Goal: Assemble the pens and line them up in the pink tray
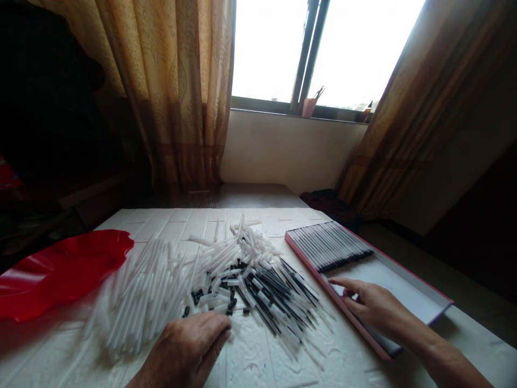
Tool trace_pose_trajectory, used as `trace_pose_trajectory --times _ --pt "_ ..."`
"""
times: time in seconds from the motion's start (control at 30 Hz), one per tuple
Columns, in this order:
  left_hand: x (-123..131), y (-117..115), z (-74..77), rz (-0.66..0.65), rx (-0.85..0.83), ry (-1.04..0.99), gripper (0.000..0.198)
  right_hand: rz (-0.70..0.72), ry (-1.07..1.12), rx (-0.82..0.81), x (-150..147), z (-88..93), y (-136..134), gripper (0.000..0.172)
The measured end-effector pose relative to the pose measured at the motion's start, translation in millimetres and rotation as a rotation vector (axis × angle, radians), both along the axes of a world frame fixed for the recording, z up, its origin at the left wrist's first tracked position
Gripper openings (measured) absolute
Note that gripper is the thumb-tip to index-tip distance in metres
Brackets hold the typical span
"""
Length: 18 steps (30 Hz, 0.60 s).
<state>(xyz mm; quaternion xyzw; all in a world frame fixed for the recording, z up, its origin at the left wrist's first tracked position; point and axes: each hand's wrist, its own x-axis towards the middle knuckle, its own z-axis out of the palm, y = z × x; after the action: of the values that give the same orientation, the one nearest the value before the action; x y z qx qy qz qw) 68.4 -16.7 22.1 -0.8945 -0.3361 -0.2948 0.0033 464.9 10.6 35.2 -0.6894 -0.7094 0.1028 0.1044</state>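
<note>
My left hand (191,342) is at the near edge of a pile of small parts, its fingers curled together; whatever is in them is hidden. Just beyond it lie black and clear plastic caps (218,295) and dark pen refills (274,291). Over the left side of a shallow red-edged box (420,280), my right hand (374,304) reaches in with its index finger stretched out and a gap above the thumb. Nothing can be made out in its grasp. A row of pens (329,245) with black ends fills the far part of that box.
Many whitish plastic tubes (143,299) lie left of the caps, and more clear pieces (254,245) are heaped behind. A red wavy-rimmed tray (81,264) stands at the left. The table's white brick-patterned cover (161,218) runs back toward a window with curtains (181,81).
</note>
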Motion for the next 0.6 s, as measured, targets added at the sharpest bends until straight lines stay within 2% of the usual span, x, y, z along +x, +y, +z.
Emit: trace_pose_trajectory --times 0.23,0.6 --pt "1.9 -0.1 2.7 -0.004 0.031 -0.001 0.028 -0.007 -0.075 -0.051 -0.8 4.1 0.5 0.047" --pt "1.0 -1.4 0.4 0.000 0.006 0.003 0.028 0.028 -0.016 -0.062 3.8 0.5 1.1 0.049"
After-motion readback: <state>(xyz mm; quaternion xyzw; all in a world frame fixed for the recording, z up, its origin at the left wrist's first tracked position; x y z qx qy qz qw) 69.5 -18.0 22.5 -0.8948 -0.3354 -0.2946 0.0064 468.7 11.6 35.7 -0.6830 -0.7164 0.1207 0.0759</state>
